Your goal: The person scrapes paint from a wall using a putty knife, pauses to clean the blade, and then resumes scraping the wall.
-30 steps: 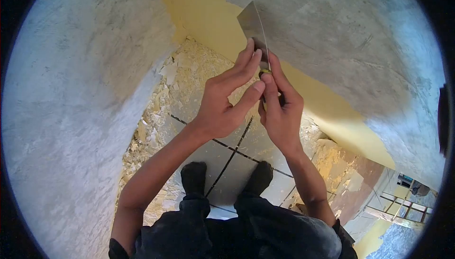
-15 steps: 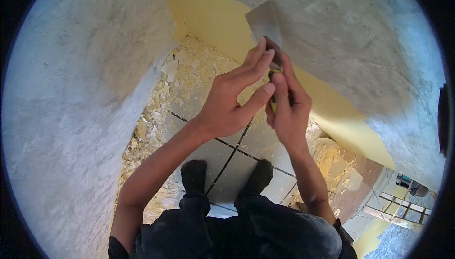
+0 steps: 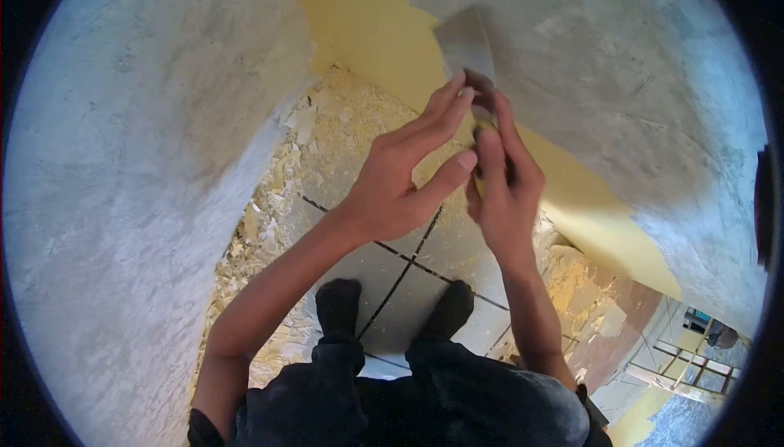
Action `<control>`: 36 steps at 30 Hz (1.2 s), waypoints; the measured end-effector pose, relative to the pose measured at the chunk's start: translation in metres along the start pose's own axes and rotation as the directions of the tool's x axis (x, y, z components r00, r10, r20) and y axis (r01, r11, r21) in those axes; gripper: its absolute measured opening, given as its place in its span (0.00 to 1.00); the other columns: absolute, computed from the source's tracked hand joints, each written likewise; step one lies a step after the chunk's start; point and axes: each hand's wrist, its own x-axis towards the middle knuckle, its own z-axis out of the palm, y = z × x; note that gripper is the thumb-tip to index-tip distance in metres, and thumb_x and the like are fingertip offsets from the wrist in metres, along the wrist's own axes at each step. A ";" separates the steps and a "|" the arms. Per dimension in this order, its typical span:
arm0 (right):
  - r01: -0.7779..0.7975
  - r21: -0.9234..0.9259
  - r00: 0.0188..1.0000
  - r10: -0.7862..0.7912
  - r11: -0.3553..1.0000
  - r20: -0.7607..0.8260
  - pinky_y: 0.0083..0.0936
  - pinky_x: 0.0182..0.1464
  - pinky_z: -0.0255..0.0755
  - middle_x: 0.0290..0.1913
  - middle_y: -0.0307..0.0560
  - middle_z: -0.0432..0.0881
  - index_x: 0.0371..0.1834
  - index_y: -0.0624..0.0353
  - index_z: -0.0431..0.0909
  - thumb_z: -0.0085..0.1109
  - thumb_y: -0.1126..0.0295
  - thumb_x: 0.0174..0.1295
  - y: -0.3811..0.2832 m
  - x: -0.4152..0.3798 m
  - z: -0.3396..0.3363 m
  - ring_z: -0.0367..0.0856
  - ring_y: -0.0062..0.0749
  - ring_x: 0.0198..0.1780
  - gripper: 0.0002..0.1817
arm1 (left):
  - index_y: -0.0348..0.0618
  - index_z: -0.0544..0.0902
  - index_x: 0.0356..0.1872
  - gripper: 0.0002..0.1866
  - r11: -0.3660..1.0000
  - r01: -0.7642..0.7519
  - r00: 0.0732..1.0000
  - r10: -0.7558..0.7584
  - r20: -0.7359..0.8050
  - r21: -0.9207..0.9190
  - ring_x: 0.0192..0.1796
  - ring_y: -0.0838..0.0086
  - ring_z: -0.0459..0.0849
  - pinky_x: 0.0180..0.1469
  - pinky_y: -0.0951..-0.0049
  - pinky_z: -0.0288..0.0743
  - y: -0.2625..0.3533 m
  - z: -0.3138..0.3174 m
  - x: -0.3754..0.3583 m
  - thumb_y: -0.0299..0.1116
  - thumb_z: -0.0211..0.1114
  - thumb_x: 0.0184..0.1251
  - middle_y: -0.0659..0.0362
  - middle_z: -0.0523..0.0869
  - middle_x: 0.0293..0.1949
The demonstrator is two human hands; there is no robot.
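A wide metal scraper (image 3: 467, 41) lies with its blurred blade against the wall, at the border between yellow paint (image 3: 376, 26) and bare grey plaster (image 3: 572, 63). My right hand (image 3: 508, 189) is wrapped round its yellow and black handle (image 3: 482, 132). Beside it, my left hand (image 3: 400, 177) has its fingers stretched out, the fingertips at the lower part of the blade and the thumb close to the handle.
Yellow and white paint flakes (image 3: 269, 202) cover much of the tiled floor (image 3: 392, 283) along the left wall (image 3: 139, 161). My two feet in dark socks stand on the tiles. A gridded frame (image 3: 690, 365) and some dark items are at the lower right.
The scraper and both hands appear slightly further right in the view, and the whole scene has shifted a little the same way. The hold on the scraper looks the same.
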 end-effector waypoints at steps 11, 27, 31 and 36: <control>0.158 -0.125 0.987 -0.153 0.980 0.048 0.22 0.53 0.70 0.57 0.49 0.80 0.69 0.62 0.67 0.48 0.73 0.72 0.007 0.002 0.005 0.76 0.25 0.48 0.22 | 0.30 0.69 0.65 0.27 0.999 0.010 0.997 -0.014 -0.080 -0.044 0.72 0.51 0.62 0.70 0.63 0.60 -0.002 0.003 0.003 0.34 0.60 0.69 0.39 0.64 0.69; 0.082 -0.009 0.994 -0.081 0.997 0.078 0.15 0.46 0.71 0.53 0.46 0.81 0.70 0.59 0.66 0.48 0.69 0.73 0.012 0.017 0.010 0.73 0.14 0.41 0.22 | 0.34 0.63 0.70 0.29 1.000 0.030 0.999 -0.030 -0.025 -0.007 0.75 0.58 0.57 0.73 0.65 0.51 0.002 0.004 0.002 0.31 0.57 0.70 0.43 0.59 0.73; -0.093 0.091 0.996 0.092 0.991 0.017 0.14 0.40 0.70 0.53 0.43 0.81 0.69 0.59 0.67 0.49 0.69 0.73 -0.006 -0.021 -0.009 0.72 0.14 0.37 0.22 | 0.32 0.66 0.68 0.28 1.000 0.011 1.000 -0.011 -0.005 0.023 0.74 0.56 0.59 0.71 0.64 0.56 0.004 -0.009 0.003 0.31 0.58 0.69 0.40 0.61 0.71; 0.098 -0.040 0.994 -0.096 0.994 0.057 0.14 0.28 0.65 0.40 0.39 0.80 0.70 0.56 0.67 0.49 0.69 0.72 0.010 0.012 0.007 0.66 0.12 0.29 0.23 | 0.30 0.69 0.65 0.27 1.000 0.009 0.996 -0.008 -0.086 0.004 0.73 0.54 0.61 0.69 0.64 0.61 -0.002 0.004 0.003 0.32 0.60 0.68 0.39 0.64 0.70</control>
